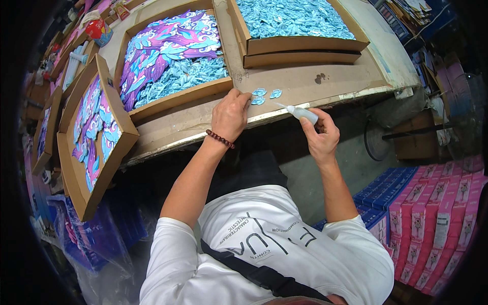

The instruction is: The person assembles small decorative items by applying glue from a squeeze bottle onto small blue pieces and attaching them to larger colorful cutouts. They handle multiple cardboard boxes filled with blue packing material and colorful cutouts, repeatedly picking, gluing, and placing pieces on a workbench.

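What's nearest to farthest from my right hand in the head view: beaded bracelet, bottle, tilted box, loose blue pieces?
1. Bottle, in the right hand.
2. Loose blue pieces, to its left.
3. Beaded bracelet, farther left.
4. Tilted box, far left.

1. There is one view; its fisheye camera sits on the person's head and covers a very wide field.
2. It faces steeply down and somewhat forward, so the white T-shirt lies nearest to it, at 6 o'clock.
3. The left hand, at 11 o'clock, and the right hand, between 2 and 3, stand farther off.
4. The worktable stretches beyond them, from 10 to 2 o'clock; toward the rim, straight edges become curved.
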`<action>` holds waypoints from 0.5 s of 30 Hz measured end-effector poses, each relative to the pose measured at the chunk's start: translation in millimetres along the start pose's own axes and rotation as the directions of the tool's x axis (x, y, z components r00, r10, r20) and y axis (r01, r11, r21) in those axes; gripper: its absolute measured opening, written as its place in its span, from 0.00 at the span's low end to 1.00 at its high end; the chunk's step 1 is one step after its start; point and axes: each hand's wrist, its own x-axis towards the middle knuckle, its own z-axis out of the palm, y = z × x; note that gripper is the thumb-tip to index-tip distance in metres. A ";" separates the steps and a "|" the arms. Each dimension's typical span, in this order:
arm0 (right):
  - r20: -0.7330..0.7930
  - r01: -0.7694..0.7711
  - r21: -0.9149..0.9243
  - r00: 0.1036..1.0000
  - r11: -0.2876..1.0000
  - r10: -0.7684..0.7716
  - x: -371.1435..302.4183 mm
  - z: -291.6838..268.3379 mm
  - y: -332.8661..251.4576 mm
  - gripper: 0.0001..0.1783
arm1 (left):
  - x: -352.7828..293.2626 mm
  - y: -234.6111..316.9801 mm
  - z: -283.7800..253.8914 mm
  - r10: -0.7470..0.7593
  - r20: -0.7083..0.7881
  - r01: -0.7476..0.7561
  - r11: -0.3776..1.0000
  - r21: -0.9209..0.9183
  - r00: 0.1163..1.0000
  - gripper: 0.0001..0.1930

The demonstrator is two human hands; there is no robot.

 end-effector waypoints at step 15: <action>0.012 -0.039 0.021 0.999 0.999 0.039 -0.4 0.5 4.1 0.15 | 0.4 0.0 0.2 0.005 -0.004 -0.005 1.000 -0.003 1.000 0.06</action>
